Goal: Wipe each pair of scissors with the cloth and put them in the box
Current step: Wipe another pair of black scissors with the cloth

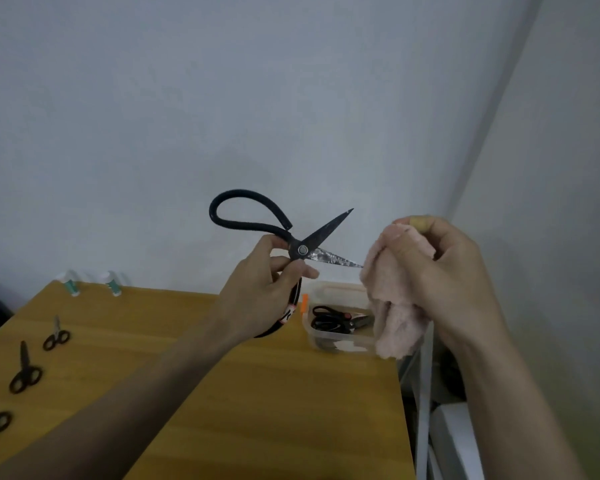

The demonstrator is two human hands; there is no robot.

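Black scissors (284,233) – L hand (260,292) grips, lower loop hidden | R hand (454,278) clutches cloth (395,306)

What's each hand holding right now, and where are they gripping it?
The left hand grips the large black scissors just below the pivot, blades spread open. The right hand holds the bunched pink cloth at the lower blade's tip.

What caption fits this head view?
Left hand holds open black scissors; right hand grips pink cloth at a blade tip.
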